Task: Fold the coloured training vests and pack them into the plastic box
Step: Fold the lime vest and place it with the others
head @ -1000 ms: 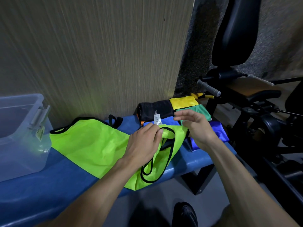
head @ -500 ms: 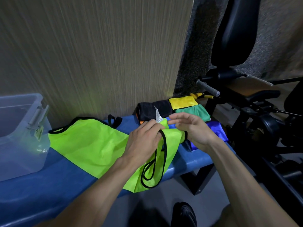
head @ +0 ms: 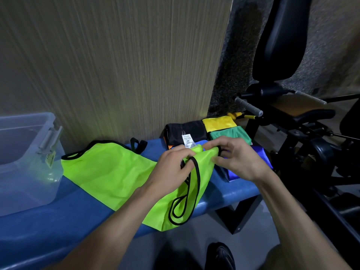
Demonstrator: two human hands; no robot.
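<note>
My left hand point(head: 171, 168) and right hand point(head: 236, 159) both pinching bunched top edge of lime vest point(head: 109, 172). Rest of vest spread left of grip across blue bench point(head: 78, 209). Folded vests point(head: 202, 131) just behind grip. Plastic box point(head: 27, 162) far left.

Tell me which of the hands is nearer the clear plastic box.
Left. The left hand grips the green vest mid-bench, on the side toward the clear plastic box; the right hand pinches the vest's edge farther from it.
</note>
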